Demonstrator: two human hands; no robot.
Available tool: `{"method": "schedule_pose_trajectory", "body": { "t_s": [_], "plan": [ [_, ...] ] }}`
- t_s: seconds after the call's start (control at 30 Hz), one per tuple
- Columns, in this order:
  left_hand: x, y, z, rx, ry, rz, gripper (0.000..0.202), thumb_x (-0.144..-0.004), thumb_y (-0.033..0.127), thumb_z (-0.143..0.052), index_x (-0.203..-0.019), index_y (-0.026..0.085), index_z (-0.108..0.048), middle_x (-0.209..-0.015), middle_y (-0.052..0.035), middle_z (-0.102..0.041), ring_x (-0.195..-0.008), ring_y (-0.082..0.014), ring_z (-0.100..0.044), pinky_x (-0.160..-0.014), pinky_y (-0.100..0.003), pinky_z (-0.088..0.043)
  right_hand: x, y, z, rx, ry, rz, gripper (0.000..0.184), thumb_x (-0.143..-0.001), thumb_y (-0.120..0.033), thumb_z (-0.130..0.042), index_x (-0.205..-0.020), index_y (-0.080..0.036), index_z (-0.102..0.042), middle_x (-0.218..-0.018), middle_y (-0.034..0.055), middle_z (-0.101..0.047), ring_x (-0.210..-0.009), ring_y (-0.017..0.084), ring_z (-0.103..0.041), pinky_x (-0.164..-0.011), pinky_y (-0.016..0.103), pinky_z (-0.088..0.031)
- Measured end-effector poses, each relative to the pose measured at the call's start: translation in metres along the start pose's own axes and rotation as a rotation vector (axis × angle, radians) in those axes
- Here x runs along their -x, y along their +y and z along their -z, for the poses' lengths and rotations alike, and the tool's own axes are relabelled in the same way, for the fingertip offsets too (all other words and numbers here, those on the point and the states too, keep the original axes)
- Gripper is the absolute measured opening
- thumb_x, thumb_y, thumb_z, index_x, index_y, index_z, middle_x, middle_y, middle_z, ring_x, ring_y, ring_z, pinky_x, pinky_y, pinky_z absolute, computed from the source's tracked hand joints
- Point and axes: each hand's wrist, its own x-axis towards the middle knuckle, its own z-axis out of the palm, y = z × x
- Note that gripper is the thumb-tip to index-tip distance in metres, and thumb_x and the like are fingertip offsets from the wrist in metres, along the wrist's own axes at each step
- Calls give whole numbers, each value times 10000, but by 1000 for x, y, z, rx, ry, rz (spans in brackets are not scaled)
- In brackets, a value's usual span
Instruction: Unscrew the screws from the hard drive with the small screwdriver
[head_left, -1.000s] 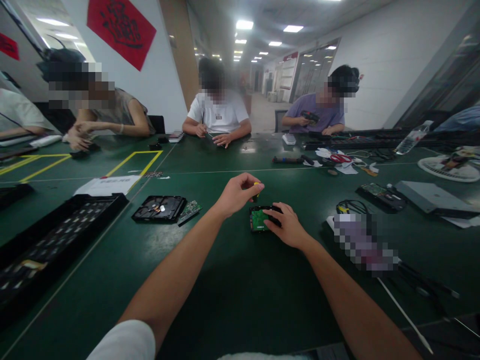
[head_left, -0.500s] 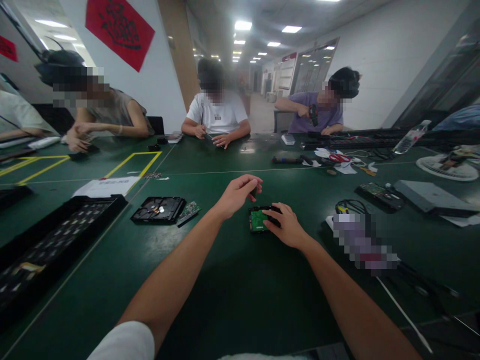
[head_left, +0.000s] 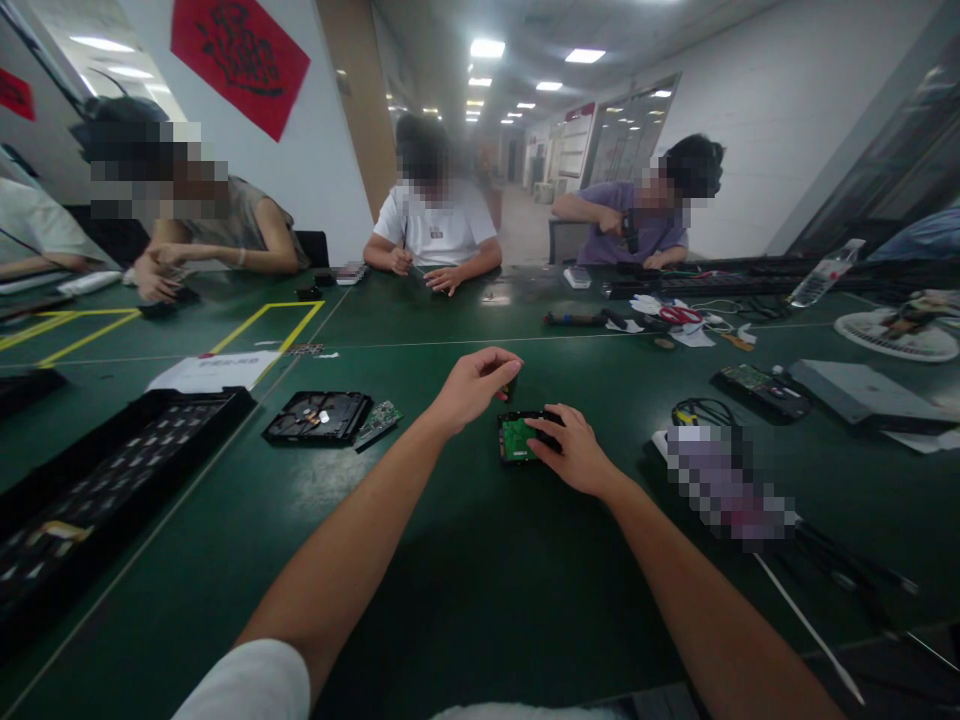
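A hard drive [head_left: 515, 437] with its green circuit board facing up lies on the table in front of me. My right hand [head_left: 574, 450] grips it from the right, thumb and fingers spread over the board and the far edge, covering part of it. Just above and behind the drive, my left hand [head_left: 480, 385] is closed in a pinch. A small dark piece [head_left: 511, 388] shows at its fingertips, too small to name. To the left lies an opened black drive casing [head_left: 319, 418] beside a loose circuit board [head_left: 380, 424].
A long black tray [head_left: 112, 480] of small parts stands at left. On the right lie another drive [head_left: 761, 392], a grey metal box [head_left: 870, 395], cables [head_left: 705, 412] and a blurred purple item [head_left: 727, 480]. A bottle [head_left: 825, 275] stands farther back. Several people sit across the table.
My left hand has shifted very slightly, its fingers turning a little and drawing closer together, showing more of the dark piece below them. My right hand and the hard drive have stayed put.
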Motion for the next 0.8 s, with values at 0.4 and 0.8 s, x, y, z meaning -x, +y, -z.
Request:
{"method": "schedule_pose_trajectory", "body": {
  "t_s": [0.4,0.8],
  "plan": [
    [2,2,-3,45,34,31,308,-845,400,-786,-932,150,-629,-867,-60,-704,-756,-140,-647,-604,-240,-538,0,1,-1,4,-3,7,439,-1008,-531,-549,-1416,-386,-624,-1515,107,-489,-1454,366,-379,-1114,632,-383],
    [-1,-3,-2,115,-34,53,333,-950,480,-627,-1013,160,-694,-909,-75,-690,-833,-165,-646,-617,-239,-526,0,1,-2,-18,5,-9,470,-998,-539,-567,-1430,-360,-614,-1516,115,-495,-1453,362,-384,-1125,608,-375]
  ]
}}
